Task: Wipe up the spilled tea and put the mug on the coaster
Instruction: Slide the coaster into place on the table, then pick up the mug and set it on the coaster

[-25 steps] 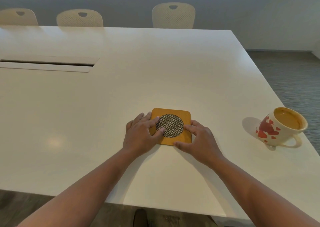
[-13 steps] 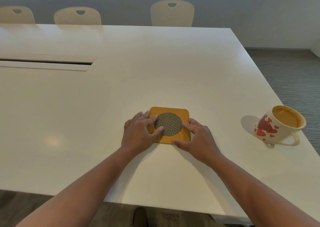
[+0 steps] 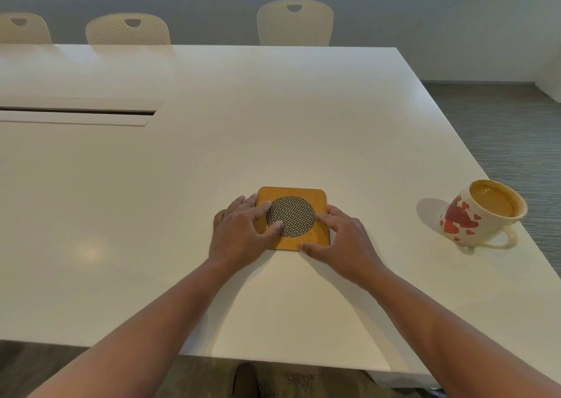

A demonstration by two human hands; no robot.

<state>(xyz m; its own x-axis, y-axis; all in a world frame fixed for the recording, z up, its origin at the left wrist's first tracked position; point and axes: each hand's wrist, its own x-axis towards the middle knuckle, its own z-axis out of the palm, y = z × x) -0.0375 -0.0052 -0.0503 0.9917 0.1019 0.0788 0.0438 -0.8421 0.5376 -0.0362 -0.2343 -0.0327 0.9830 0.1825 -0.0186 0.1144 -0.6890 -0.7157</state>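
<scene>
A square wooden coaster (image 3: 306, 192) with a round woven black inset lies flat on the white table (image 3: 273, 118), near its front edge. My left hand (image 3: 241, 236) rests on the coaster's left side, thumb and forefinger on top of it. My right hand (image 3: 341, 242) holds its right edge and front right corner. A white mug (image 3: 473, 218) with red hearts, full of brown tea, stands far right near the table's right edge, handle toward me. It is well apart from both hands. I see no spilled tea and no cloth.
A long cable slot (image 3: 76, 113) is set into the table at the left. Three cream chairs (image 3: 295, 22) stand along the far side. The table's right edge runs close behind the mug, with grey carpet (image 3: 501, 130) beyond it.
Both hands stay on the coaster in nearly the same pose. Only the view shifts slightly; the mug has not moved.
</scene>
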